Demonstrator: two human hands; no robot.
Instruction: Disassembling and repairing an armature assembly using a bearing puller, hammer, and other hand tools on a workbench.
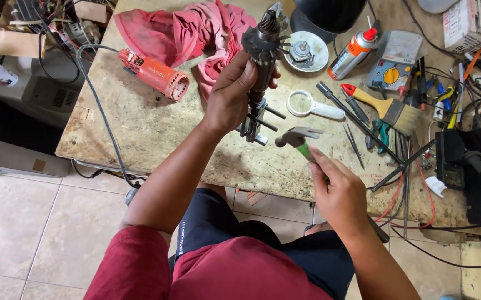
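At centre frame an armature (261, 47) is gripped upright by the left hand (230, 94), a puller (256, 123) clamped on its lower end. A hammer (297, 137) is clasped by the right hand (335, 191). The red housing (154, 73), upper left, is already emptied; the puller's part is not yet freed.

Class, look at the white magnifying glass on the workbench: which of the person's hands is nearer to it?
Left. The left hand, gripping the motor armature, is just beside the magnifying glass; the right hand, holding the hammer, sits farther below it.
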